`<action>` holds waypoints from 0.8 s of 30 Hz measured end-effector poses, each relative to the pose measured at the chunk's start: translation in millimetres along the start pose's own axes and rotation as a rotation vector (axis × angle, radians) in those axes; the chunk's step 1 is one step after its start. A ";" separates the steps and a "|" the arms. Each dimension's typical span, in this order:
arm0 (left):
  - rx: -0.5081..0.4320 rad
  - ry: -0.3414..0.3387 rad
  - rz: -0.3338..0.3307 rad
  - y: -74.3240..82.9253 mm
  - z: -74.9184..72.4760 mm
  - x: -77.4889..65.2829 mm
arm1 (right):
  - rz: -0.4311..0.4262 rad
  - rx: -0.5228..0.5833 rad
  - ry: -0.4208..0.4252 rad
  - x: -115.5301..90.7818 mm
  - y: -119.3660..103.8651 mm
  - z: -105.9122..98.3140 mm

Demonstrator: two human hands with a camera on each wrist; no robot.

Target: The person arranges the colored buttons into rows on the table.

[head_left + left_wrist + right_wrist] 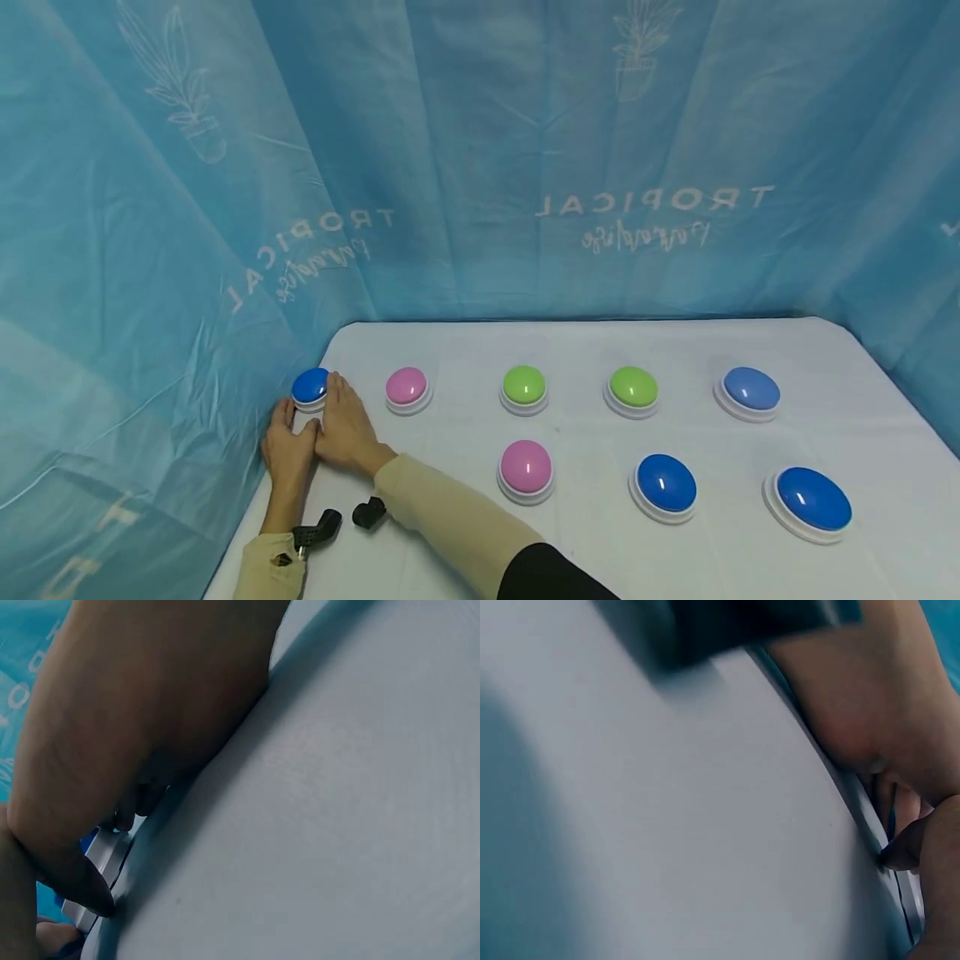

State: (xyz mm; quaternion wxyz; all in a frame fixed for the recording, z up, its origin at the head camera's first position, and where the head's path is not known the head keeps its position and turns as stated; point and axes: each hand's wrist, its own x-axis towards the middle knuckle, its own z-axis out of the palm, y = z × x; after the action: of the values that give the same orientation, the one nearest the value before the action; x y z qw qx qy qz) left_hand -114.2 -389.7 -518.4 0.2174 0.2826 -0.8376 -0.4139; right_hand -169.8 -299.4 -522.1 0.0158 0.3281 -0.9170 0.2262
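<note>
At the far left corner of the table, a blue push button (310, 387) with a domed top and white base sits between both hands. My left hand (288, 450) holds its left and front side. From the right, my right hand (348, 427) grips it with fingers along the side. The thumbs meet at the front of the base. In the left wrist view, a thumb presses beside the white base (112, 851), close to the tabletop. The right wrist view shows fingers curled around the button's edge, most of it hidden.
Beside it in the back row stand a pink button (406, 386), two green buttons (524, 385) and a lighter blue button (752, 389). The front row has another pink button (526, 467) and two blue buttons (667, 483). A blue curtain (480, 167) borders the white table (450, 533).
</note>
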 end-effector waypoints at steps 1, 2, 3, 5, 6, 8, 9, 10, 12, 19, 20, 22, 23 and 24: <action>0.003 0.008 -0.003 -0.6 -0.7 -1.0 | -0.003 -0.004 -0.001 -1.3 -0.9 0.9; 0.005 0.017 -0.007 -1.7 -1.6 -2.8 | -0.007 -0.004 -0.004 -3.3 -1.8 2.7; 0.008 0.027 -0.006 -3.6 -2.7 -5.3 | -0.010 -0.001 -0.007 -6.1 -3.4 4.4; 0.021 0.052 0.001 -9.2 -4.7 -10.9 | -0.022 -0.016 -0.004 -13.3 -6.3 8.4; 0.032 0.065 0.004 -11.3 -5.7 -14.3 | -0.028 -0.022 -0.004 -17.6 -8.0 9.4; 0.050 0.086 0.017 -16.5 -6.6 -20.2 | -0.032 -0.042 0.005 -25.4 -10.2 13.2; 0.056 0.094 0.026 -18.1 -6.6 -22.8 | -0.036 -0.056 0.010 -29.1 -11.0 13.7; 0.060 0.102 0.028 -18.9 -6.8 -26.3 | -0.040 -0.066 0.012 -33.4 -11.3 13.7; 0.056 0.120 0.037 -17.7 -7.3 -32.7 | -0.047 -0.064 0.014 -40.5 -11.5 11.3; 0.005 0.133 0.081 -8.2 -9.4 -59.4 | -0.091 -0.047 0.082 -73.7 -7.2 0.8; 0.011 0.135 0.082 -8.3 -10.2 -64.8 | -0.099 -0.044 0.093 -80.3 -7.4 1.0; 0.027 0.137 0.075 -8.6 -12.5 -75.5 | -0.115 -0.037 0.110 -93.5 -8.6 1.9; 0.036 0.138 0.067 -8.9 -13.7 -80.7 | -0.122 -0.038 0.116 -99.8 -9.4 2.5; 0.042 0.139 0.061 -9.0 -14.7 -85.6 | -0.129 -0.040 0.121 -105.4 -10.1 3.3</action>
State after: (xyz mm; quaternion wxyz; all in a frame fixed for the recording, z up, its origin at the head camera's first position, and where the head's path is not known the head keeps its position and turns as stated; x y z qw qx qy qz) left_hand -38.9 -346.6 -528.6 0.2816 0.2894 -0.8373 -0.3686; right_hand -80.6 -245.0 -539.7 0.0923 0.3718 -0.8957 0.2259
